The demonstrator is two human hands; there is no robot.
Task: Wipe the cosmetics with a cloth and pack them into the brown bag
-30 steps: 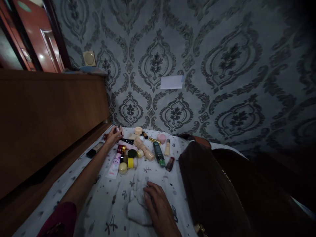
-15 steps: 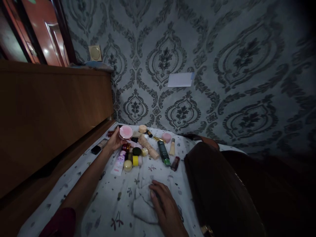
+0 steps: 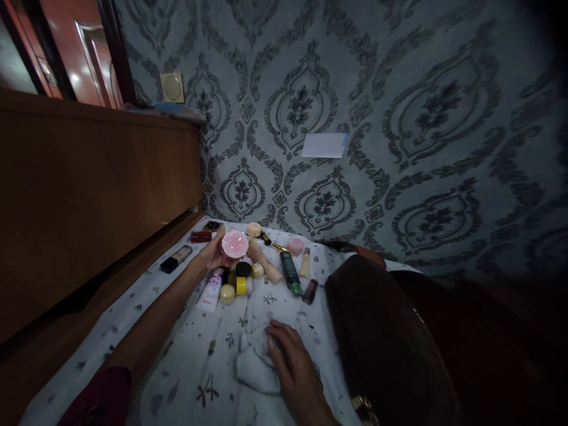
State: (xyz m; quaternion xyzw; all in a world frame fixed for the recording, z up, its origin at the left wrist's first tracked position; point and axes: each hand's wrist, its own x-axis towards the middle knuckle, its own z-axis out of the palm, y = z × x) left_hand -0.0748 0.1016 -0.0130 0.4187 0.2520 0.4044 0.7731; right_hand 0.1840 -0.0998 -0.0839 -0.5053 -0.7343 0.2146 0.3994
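Note:
My left hand [image 3: 213, 254] holds a round pink compact [image 3: 234, 244] lifted above a pile of cosmetics on a white patterned sheet [image 3: 186, 367]. Under and beside it lie a white-pink tube [image 3: 210, 291], small round jars [image 3: 227, 293], a beige tube [image 3: 265, 265] and a dark green bottle [image 3: 291, 274]. My right hand [image 3: 293, 364] lies nearer to me, its fingers resting on a crumpled white cloth [image 3: 255, 367].
A dark brown bag [image 3: 386, 343] stands to the right of the cloth. A wooden bed frame [image 3: 89, 195] runs along the left, with a black-and-beige tube [image 3: 176, 258] and a dark red tube [image 3: 201, 236] near it. Patterned wallpaper rises behind.
My left hand picked the pink compact out of the pile and brought it slightly right and towards me. My right hand stayed on the cloth.

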